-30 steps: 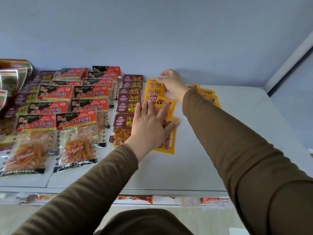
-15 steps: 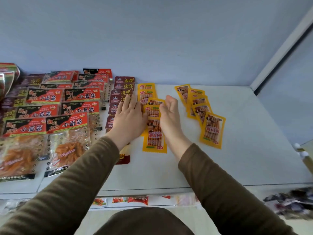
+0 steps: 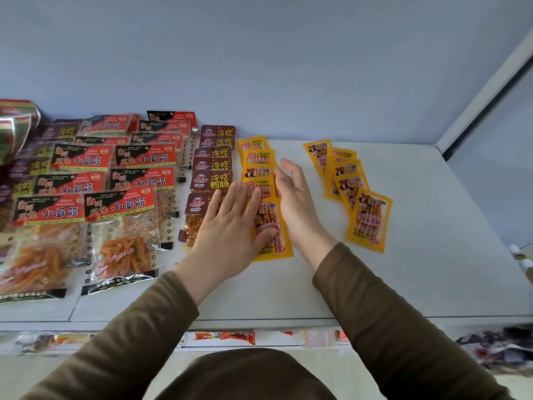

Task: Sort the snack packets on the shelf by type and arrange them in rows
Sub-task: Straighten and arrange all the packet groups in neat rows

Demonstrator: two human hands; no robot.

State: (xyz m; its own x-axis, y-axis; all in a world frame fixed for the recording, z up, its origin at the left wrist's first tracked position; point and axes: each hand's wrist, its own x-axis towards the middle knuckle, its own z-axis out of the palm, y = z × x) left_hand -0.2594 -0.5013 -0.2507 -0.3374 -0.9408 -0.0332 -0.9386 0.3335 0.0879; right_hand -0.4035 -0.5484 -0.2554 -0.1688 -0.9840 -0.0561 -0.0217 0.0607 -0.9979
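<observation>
Snack packets lie in rows on a pale shelf (image 3: pixel 317 290). A row of yellow packets (image 3: pixel 258 158) runs from the back wall toward me. My left hand (image 3: pixel 230 226) lies flat with straight fingers on that row's front packets, partly covering the dark red row beside it. My right hand (image 3: pixel 294 197) stands on edge against the row's right side, fingers straight. A second yellow row (image 3: pixel 370 219) lies further right, apart from both hands. Dark red packets (image 3: pixel 215 166) form a row to the left. Red-and-black packets (image 3: pixel 121 206) fill the left side.
The blue back wall (image 3: pixel 259 67) closes the shelf behind, and a side wall (image 3: pixel 496 168) closes it at the right. A shiny striped packet (image 3: pixel 16 122) sits at the far left. More packets (image 3: pixel 230 337) show on a lower shelf beneath the front edge.
My right hand came back from the far end of the yellow row to its right edge. My left hand stayed flat on the near packets. The second yellow row came into full view.
</observation>
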